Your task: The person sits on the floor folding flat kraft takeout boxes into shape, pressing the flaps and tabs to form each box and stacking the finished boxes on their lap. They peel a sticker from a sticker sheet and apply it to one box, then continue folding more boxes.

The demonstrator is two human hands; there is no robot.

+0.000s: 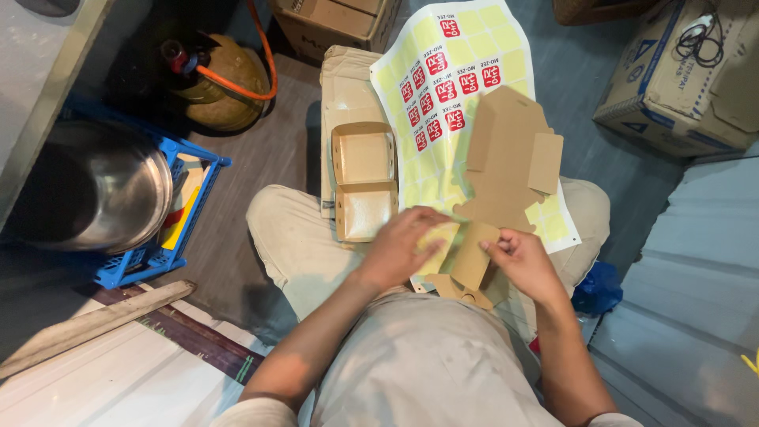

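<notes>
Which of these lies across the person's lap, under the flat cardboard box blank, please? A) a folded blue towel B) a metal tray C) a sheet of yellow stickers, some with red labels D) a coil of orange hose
C: the sticker sheet spreads over the lap beneath the flat cardboard blank, which the right hand pinches at its lower flap while the left hand rests on the sheet.

A yellow sticker sheet with red square labels (455, 87) lies across the lap under a flat brown cardboard box blank (506, 158); an open brown folded box (365, 182) sits at its left edge.
</notes>
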